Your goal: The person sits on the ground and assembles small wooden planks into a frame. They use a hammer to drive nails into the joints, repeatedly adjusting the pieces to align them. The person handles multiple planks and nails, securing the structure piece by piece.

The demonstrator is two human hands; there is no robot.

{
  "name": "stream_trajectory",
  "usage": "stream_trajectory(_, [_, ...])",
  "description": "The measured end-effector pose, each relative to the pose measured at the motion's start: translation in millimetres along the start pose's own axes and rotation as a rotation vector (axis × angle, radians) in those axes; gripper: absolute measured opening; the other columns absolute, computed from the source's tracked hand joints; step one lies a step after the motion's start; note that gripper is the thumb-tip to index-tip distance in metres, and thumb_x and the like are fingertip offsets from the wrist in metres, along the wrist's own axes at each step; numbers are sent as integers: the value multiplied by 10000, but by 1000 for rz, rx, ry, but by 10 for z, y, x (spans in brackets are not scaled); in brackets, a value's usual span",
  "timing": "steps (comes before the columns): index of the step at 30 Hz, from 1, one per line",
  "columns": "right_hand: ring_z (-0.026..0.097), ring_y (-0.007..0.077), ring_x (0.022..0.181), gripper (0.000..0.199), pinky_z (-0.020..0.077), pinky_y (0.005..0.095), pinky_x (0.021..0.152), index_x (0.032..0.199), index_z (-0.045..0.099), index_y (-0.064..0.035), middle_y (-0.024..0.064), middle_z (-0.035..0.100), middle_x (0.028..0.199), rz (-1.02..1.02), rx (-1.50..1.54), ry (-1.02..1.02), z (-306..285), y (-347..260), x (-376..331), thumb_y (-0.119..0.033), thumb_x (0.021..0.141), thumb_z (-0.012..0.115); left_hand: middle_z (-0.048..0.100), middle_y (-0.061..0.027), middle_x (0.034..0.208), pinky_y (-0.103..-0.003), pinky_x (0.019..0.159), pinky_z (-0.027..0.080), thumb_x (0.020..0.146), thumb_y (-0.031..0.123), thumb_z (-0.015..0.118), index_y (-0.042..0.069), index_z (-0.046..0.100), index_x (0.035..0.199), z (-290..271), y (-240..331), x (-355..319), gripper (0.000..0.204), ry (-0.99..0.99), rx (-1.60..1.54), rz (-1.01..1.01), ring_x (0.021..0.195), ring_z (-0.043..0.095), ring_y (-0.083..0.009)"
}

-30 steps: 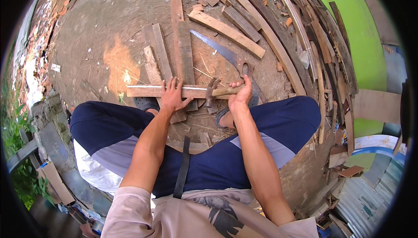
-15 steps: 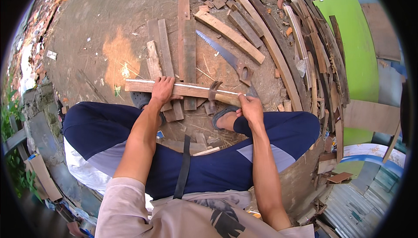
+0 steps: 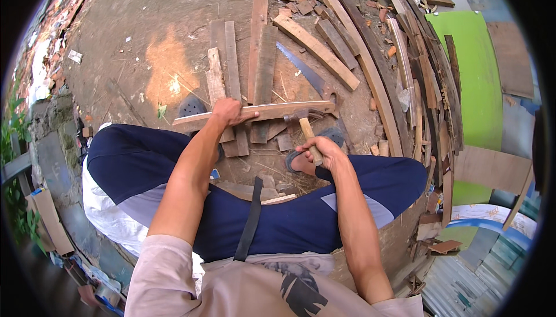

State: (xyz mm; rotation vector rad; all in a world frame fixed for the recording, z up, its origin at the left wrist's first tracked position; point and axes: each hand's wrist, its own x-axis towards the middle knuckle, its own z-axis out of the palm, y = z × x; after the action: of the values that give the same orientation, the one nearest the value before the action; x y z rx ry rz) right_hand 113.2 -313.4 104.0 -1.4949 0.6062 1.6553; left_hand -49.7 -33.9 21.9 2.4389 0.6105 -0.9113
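I squat over a dirt floor. My left hand [image 3: 227,112] presses down on a long narrow wooden strip [image 3: 272,110] that lies crosswise in front of my knees. My right hand [image 3: 319,152] grips the wooden handle of a claw hammer [image 3: 308,126], whose metal head rests against the strip near its right end. A hand saw [image 3: 302,72] with a bare steel blade lies on the ground just beyond the strip. Under the strip lie several flat boards [image 3: 260,56] pointing away from me.
Long curved planks and scrap offcuts [image 3: 370,68] are piled to the right, beside a bright green panel [image 3: 469,73]. Rubble and plants edge the left side [image 3: 35,85]. A dark sandal [image 3: 192,106] lies left of the strip. Bare dirt [image 3: 145,21] spreads at the upper left.
My right hand left the strip's right end, drew back toward me and now holds the hammer by its handle. The left hand stayed pressed on the strip.
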Motion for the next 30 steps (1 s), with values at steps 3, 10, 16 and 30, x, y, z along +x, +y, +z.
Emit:
stream_trajectory(3, [502,109,502,117,427,223,383,975,501,-14,61,560,717,-30,45,55,31,-58,29,-69,902,574,721,-236,1043,-458,851,563,723,916,502,-30,720,1048,78,-22,-32,1024,-29,-47,-30,967,702,-385])
stream_trajectory(10, [512,139,488,226,398,280,391,1008,524,-15,53,537,676,-103,-211,216,223,-32,-66,-232,988,584,701,-268,1060,-459,888,554,664,851,656,-90,641,1100,363,-70,-87,1038,193,-37,43,987,691,-409])
stream_trajectory(16, [505,150,460,294,407,283,392,1084,530,-17,56,535,678,-230,-291,285,246,-113,-358,-296,1004,572,690,-260,1109,-456,911,550,674,783,715,-92,536,1219,249,29,-45,1046,-49,-82,-78,1041,684,-393])
stream_trajectory(30, [535,160,513,239,438,287,409,1019,543,-16,56,546,691,-152,-90,260,752,-312,378,-254,1023,522,721,-210,1056,-435,859,576,776,612,733,-26,596,1207,223,152,-80,783,-6,-12,-74,996,710,-352])
